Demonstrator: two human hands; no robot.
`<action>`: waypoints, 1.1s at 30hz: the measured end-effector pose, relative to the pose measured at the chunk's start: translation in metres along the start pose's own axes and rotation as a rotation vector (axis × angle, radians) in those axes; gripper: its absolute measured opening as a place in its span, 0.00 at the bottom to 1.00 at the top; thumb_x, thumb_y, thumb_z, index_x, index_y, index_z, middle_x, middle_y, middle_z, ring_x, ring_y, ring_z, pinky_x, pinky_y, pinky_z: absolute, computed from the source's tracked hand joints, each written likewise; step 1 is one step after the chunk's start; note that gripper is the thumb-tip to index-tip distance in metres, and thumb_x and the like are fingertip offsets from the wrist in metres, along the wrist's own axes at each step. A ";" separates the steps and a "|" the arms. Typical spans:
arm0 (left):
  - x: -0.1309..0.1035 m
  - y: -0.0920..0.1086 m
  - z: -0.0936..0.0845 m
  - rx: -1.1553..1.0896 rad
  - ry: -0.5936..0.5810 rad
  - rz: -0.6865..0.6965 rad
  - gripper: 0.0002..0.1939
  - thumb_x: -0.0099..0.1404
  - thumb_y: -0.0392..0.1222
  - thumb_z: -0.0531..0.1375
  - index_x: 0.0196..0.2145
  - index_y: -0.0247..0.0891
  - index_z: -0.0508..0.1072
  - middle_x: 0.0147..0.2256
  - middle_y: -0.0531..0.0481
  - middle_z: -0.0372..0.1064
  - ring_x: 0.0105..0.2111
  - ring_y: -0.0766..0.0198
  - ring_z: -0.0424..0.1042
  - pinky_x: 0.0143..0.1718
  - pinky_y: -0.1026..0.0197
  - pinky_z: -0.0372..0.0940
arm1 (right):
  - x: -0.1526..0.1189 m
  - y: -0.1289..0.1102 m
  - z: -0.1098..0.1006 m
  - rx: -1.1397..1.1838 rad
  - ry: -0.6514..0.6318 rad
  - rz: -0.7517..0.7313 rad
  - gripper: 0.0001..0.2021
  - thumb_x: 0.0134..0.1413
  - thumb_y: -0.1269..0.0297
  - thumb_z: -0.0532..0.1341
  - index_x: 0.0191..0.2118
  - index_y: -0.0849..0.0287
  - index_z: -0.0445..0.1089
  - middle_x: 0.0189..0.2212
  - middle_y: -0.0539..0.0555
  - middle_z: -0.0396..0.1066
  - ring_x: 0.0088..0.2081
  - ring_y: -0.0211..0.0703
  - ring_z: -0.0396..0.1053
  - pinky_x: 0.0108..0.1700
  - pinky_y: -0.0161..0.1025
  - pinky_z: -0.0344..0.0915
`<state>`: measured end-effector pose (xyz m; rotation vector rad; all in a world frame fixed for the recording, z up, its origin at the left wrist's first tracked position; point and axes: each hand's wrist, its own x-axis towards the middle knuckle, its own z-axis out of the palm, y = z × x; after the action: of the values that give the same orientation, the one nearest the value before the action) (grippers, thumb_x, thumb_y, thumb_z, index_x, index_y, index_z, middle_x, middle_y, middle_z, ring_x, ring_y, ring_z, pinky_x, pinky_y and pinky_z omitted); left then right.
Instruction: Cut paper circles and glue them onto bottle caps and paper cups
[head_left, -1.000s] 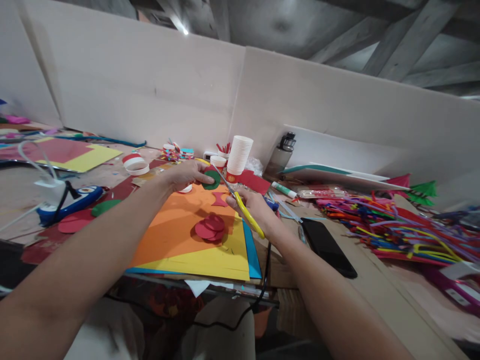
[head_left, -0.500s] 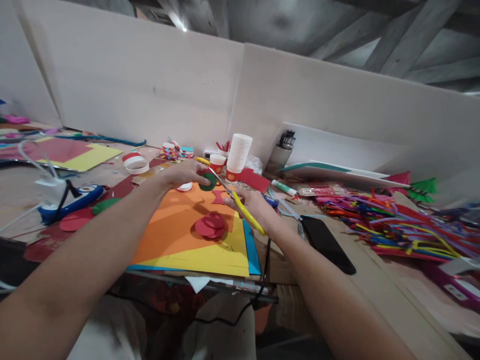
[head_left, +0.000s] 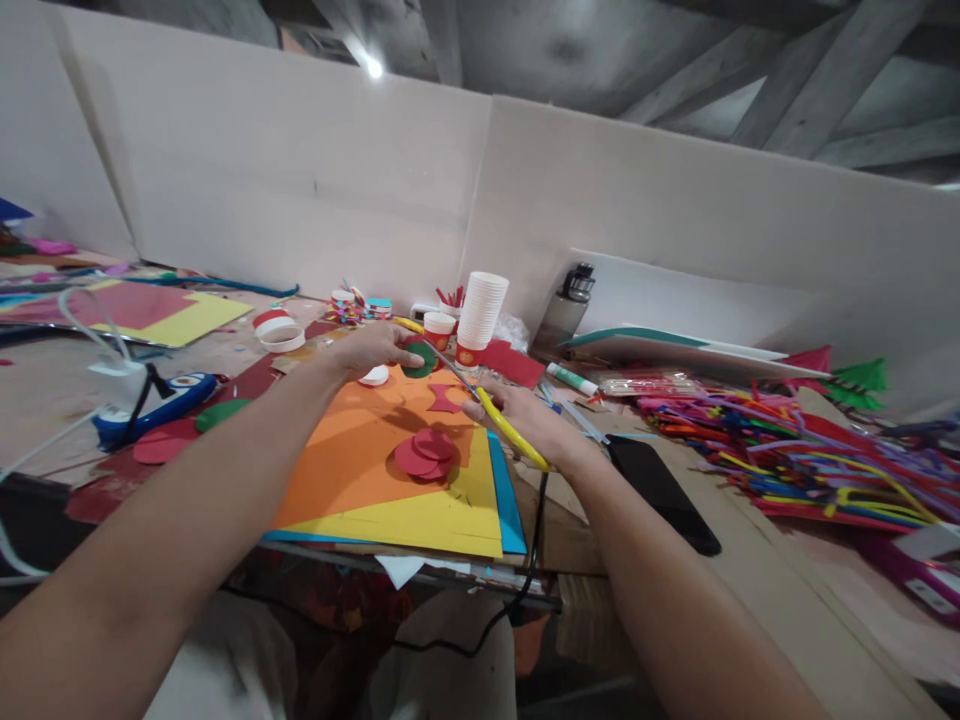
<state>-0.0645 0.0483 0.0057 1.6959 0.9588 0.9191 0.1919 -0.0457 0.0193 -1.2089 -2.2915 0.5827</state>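
My left hand (head_left: 375,347) pinches a round piece of green paper (head_left: 418,361) above the sheets. My right hand (head_left: 517,408) is wrapped round the yellow handles of a pair of scissors (head_left: 510,430). The scissor blades point up and left and reach the green piece's upper edge; whether they bite into it is too small to tell. Below the hands lie an orange sheet (head_left: 341,455) and a yellow sheet (head_left: 420,525). Several red paper circles (head_left: 424,455) sit in a loose pile on them. A red paper scrap (head_left: 444,398) lies just behind the pile.
A stack of paper cups (head_left: 484,310) stands behind the hands. To the right are a glue stick (head_left: 572,379), a black phone (head_left: 660,492) and a heap of pipe cleaners (head_left: 795,440). At left sit a blue power strip (head_left: 161,405) and a red-and-white paper ring (head_left: 282,339).
The view has shifted slightly, so everything sits a little lower and to the right. My right hand and the scissors have drawn back slightly rightward. Both hands keep their hold.
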 end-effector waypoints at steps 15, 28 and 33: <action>-0.015 0.029 0.062 0.332 -0.111 0.233 0.09 0.42 0.33 0.70 0.26 0.38 0.79 0.24 0.50 0.73 0.29 0.59 0.70 0.30 0.63 0.58 | 0.015 0.012 0.033 0.427 0.391 -0.075 0.22 0.47 0.57 0.66 0.46 0.55 0.59 0.31 0.48 0.66 0.32 0.37 0.66 0.36 0.35 0.65; -0.013 0.011 0.093 -0.350 0.077 0.140 0.15 0.48 0.45 0.71 0.31 0.33 0.76 0.27 0.50 0.72 0.25 0.69 0.64 0.28 0.65 0.55 | 0.023 0.012 0.031 0.454 0.773 -0.053 0.18 0.48 0.60 0.62 0.44 0.53 0.56 0.35 0.50 0.63 0.36 0.38 0.66 0.42 0.37 0.67; -0.012 0.011 0.095 -0.313 0.113 0.143 0.15 0.48 0.47 0.71 0.28 0.33 0.76 0.24 0.51 0.70 0.22 0.71 0.60 0.25 0.65 0.51 | 0.026 0.018 0.036 0.449 0.703 -0.022 0.19 0.50 0.52 0.62 0.44 0.53 0.55 0.34 0.49 0.61 0.34 0.37 0.64 0.38 0.36 0.67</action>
<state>0.0176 0.0003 -0.0114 1.4706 0.7280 1.2031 0.1689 -0.0198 -0.0141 -0.9604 -1.4851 0.5185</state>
